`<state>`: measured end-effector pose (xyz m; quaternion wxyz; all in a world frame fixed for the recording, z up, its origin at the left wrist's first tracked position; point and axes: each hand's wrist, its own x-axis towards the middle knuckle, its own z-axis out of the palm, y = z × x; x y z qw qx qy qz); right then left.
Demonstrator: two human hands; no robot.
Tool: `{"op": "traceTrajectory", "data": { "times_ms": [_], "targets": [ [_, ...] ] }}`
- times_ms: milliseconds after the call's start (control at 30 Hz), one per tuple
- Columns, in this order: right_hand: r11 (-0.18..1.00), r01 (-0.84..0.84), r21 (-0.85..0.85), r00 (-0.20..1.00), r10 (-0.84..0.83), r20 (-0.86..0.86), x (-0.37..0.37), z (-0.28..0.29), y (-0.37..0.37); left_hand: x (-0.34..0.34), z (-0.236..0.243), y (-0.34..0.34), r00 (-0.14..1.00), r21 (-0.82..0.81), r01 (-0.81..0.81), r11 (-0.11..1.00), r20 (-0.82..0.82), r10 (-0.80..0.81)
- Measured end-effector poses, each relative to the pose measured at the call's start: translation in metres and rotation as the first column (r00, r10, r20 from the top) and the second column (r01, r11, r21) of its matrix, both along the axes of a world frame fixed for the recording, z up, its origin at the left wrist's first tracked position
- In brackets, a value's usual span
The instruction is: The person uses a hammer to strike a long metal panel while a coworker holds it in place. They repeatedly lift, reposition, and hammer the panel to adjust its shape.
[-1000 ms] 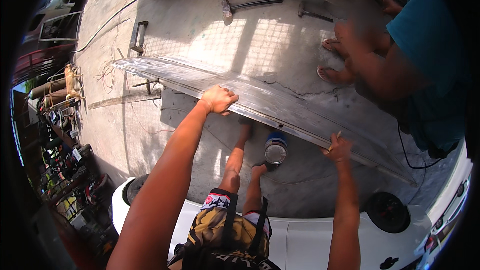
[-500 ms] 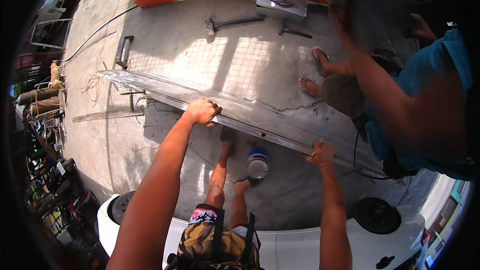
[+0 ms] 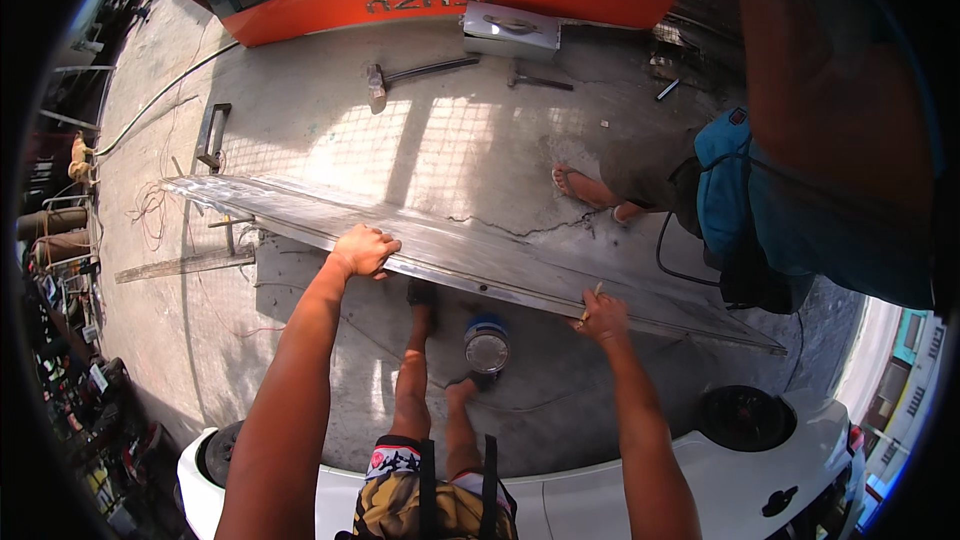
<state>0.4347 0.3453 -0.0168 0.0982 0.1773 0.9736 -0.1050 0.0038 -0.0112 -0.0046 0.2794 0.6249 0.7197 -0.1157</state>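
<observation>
A long, scuffed silver-grey metal panel [image 3: 440, 230] stretches diagonally across my front, with a small dark hole in its near edge. My left hand [image 3: 365, 252] is closed over that edge, left of the hole. My right hand [image 3: 603, 318] grips the edge farther right, with a thin pale stick-like object [image 3: 597, 290] between its fingers; what that object is I cannot tell. Below the panel, near my feet, stands a blue can [image 3: 487, 348] with a pale, round top.
A co-worker [image 3: 820, 180] in teal stands close at the right. Beyond lie a sledgehammer [image 3: 420, 69], a hammer [image 3: 540, 79], a metal toolbox [image 3: 510, 32], an orange vehicle part [image 3: 300, 5] and a metal bracket [image 3: 207, 135]. Clutter lines the left; white car bodywork [image 3: 590, 500] is behind me.
The whole scene has shifted left and mostly down in my view. The co-worker's body and arms have moved toward the upper right. My two hands keep their hold on the panel.
</observation>
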Motion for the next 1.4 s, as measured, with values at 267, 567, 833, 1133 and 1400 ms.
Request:
{"op": "traceTrajectory", "data": {
  "times_ms": [267,567,833,1133,1400],
  "targets": [
    [0.999,0.048,-0.009,0.994,-0.047,0.095,-0.007,0.007,-0.002,0.002,-0.004,-0.001,0.998,0.002,-0.056,0.998,-0.022,0.056],
    [1.000,0.000,0.031,0.999,0.002,-0.050,-0.001,-0.003,-0.003,0.006,-0.012,-0.008,0.998,0.067,-0.045,0.997,-0.051,0.048],
    [1.000,0.001,0.013,0.993,-0.003,0.116,0.000,0.001,-0.006,0.010,-0.010,-0.009,0.999,0.065,-0.016,0.998,-0.049,0.019],
    [1.000,-0.011,0.010,0.999,0.010,0.053,0.004,-0.008,-0.005,0.009,-0.020,-0.016,0.999,0.087,-0.035,0.996,-0.028,0.038],
    [0.999,-0.039,-0.009,0.992,0.040,0.116,0.011,-0.006,-0.004,0.013,-0.017,-0.012,0.999,0.098,-0.033,0.995,0.009,0.032]
  ]
}}
